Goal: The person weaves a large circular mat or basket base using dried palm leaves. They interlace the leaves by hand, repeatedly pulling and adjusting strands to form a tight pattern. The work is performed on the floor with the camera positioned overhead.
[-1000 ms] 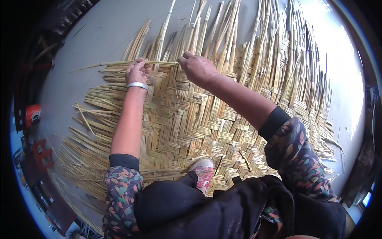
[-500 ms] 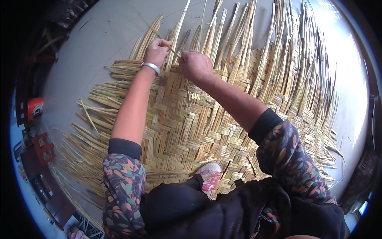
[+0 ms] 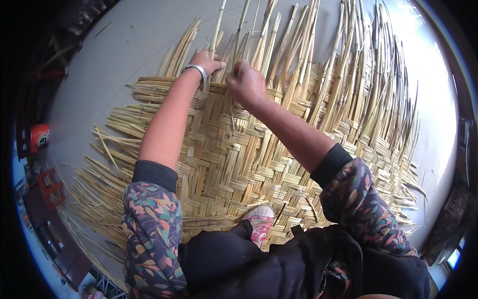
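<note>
While both arms stretch forward over the work, the left hand (image 3: 208, 62) is curled around one of the pale, flat loose reed strips (image 3: 217, 30) that stick up past the woven edge, fingers pressed together on it near its base, a silver bangle (image 3: 195, 71) at the wrist. Just beside it, the right hand (image 3: 245, 82) is balled into a loose fist, knuckles up, resting right on the edge of the weave; it looks to be gripping a neighbouring strip, though from this angle I cannot tell exactly which one its fingers close on.

All of it sits on the big straw-coloured herringbone woven mat (image 3: 224, 159), spread flat on the smooth grey floor (image 3: 99, 65), with unwoven strips fanning away at the far edge and to the left. A pink patterned shoe (image 3: 260, 220) is planted on the near part of the mat, pinning it down.

To my eye the work is at the weaving front, and doing it well means keeping the lifted strip flat, not twisted, and the crossing row snug against the last one so no gap opens.
</note>
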{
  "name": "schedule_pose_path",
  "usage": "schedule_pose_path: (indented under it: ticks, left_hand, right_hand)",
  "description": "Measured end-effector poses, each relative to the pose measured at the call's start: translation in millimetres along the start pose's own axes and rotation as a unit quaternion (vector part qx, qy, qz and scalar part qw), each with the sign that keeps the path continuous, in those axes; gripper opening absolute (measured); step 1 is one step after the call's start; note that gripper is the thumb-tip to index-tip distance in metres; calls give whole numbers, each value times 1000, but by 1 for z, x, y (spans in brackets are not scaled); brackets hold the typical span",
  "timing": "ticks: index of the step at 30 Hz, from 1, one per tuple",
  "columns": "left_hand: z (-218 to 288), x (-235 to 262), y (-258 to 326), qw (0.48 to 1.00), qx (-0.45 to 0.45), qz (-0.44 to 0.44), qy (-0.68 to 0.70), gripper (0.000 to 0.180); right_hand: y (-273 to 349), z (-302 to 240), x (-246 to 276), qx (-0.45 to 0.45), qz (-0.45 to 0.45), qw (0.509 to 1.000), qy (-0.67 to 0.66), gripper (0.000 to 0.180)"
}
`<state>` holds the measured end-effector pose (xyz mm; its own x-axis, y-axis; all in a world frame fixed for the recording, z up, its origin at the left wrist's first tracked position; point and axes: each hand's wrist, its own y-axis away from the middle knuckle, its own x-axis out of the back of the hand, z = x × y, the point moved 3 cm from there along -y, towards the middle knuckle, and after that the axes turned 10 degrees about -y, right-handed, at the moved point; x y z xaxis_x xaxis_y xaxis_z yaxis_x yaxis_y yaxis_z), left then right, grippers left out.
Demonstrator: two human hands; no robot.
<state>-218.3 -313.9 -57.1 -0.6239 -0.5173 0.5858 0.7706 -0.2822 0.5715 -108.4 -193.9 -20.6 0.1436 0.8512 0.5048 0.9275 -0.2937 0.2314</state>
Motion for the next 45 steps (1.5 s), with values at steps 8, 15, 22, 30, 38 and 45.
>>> schedule_pose_path:
  ticks: [8,15,22,30,38,45]
  left_hand:
    - [-21,-5,5,980,-64,-40,185,21]
    - [-22,0,22,880,-97,-8,466,18]
    - [-54,-3,27,927,48,220,301,12]
    - [-66,10,22,969,51,226,-82,20]
    - [-23,25,47,830,-179,289,-442,30]
    - [-15,35,28,901,-99,90,-411,33]
  right_hand:
    - [-8,0,-8,-22,-58,996,69,26]
    - [-7,9,-12,50,-102,986,125,27]
    - [-10,16,-14,26,-75,991,103,20]
    - [3,22,-13,87,-71,990,84,25]
    - [-1,27,-7,140,-115,971,156,32]
    - [3,29,-6,160,-108,967,165,33]
